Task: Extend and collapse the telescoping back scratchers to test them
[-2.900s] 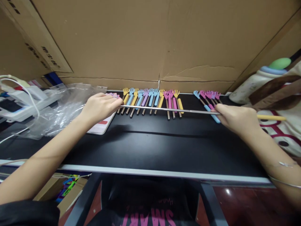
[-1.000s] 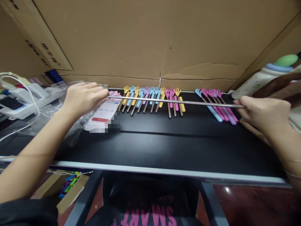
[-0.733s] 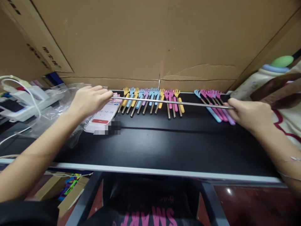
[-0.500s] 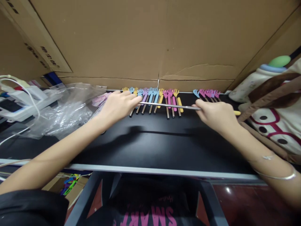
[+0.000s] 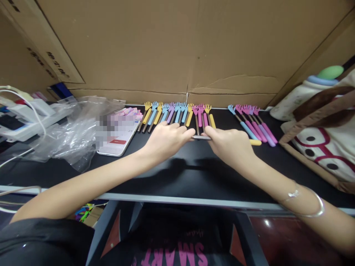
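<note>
Both my hands are closed on one telescopic back scratcher (image 5: 201,137) with a steel rod and a yellow handle, its handle end showing right of my right hand. The rod is pushed in short, with only a small piece visible between my hands. My left hand (image 5: 166,139) grips its left end and hides the claw. My right hand (image 5: 227,144) grips the handle side. Behind them lies a row of collapsed scratchers (image 5: 174,115) in yellow, blue, purple and pink. A smaller group of blue, pink and purple scratchers (image 5: 253,123) lies to the right.
The black table (image 5: 166,173) ends at a pale front edge. A phone (image 5: 119,138) and a crumpled clear plastic bag (image 5: 69,129) lie at the left, with white devices and cables beyond. Cardboard (image 5: 166,48) walls the back. A patterned bag (image 5: 324,136) and a bottle stand at the right.
The scratcher was stretched long between my hands. My hands have come together at the table's middle and the rod has slid in short.
</note>
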### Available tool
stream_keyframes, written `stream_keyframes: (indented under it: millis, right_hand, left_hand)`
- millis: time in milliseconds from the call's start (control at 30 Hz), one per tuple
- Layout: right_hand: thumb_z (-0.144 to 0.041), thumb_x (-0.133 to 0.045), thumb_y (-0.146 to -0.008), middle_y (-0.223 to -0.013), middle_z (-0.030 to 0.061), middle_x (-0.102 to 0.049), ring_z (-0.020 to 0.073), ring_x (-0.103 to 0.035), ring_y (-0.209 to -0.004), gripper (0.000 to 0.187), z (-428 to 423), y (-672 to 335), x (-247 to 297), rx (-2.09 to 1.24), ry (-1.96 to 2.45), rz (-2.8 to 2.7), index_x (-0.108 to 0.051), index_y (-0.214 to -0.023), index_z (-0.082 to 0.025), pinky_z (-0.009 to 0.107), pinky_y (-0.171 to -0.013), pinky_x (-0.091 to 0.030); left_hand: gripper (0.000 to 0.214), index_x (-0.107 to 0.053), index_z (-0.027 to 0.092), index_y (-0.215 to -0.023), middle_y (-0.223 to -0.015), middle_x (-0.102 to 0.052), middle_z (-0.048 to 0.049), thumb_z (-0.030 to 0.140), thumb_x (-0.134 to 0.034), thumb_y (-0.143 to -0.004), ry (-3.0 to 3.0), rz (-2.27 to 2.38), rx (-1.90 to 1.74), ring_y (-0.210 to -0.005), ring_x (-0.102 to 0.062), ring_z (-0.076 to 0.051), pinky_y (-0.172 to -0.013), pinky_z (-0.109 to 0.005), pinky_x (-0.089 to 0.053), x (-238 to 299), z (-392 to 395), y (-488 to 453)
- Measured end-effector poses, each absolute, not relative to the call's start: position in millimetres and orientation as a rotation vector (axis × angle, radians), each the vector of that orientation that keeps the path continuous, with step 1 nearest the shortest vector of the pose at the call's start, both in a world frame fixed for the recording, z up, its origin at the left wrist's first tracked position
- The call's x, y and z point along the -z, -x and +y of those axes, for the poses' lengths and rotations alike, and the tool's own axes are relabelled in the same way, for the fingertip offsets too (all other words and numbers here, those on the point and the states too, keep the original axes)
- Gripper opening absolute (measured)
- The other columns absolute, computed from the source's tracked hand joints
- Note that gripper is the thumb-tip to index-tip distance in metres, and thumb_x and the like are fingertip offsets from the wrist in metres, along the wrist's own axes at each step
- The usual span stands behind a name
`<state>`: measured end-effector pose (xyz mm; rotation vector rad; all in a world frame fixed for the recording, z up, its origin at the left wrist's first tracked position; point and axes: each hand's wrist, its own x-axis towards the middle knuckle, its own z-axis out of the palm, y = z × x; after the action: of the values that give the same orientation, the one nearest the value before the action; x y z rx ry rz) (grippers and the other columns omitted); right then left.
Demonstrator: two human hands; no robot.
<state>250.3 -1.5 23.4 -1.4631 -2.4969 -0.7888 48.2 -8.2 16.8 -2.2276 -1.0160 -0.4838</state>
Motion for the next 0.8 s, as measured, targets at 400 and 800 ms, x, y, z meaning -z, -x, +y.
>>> stream_keyframes:
  millis: [400,800]
  right_hand:
    - [-0.033,-0.033,-0.091,-0.063,0.005,-0.062,0.0125,-0.049,-0.051,0.033,20.7,-279.2,-23.2,0.957,1.387,-2.505,-0.06,-0.08,-0.018,0.026,-0.049,-0.011]
    - [-0.042,-0.017,-0.097,-0.071,0.0056,-0.066,0.017,-0.055,-0.062,0.049,42.8,-377.1,-24.4,1.258,1.65,-2.312,-0.053,-0.07,-0.021,0.025,-0.052,-0.014]
  left_hand:
    - [0.027,-0.057,0.019,-0.078,-0.067,-0.061,-0.0023,0.032,-0.042,-0.096,2.19,-0.931,0.441,-0.064,-0.058,-0.017,-0.051,-0.029,-0.029,-20.6,9.1,-9.8]
    - [0.032,-0.056,0.022,-0.073,-0.064,-0.06,-0.0012,0.036,-0.038,-0.097,1.942,-1.034,0.285,-0.064,-0.055,-0.015,-0.051,-0.029,-0.031,-29.5,15.8,79.4]
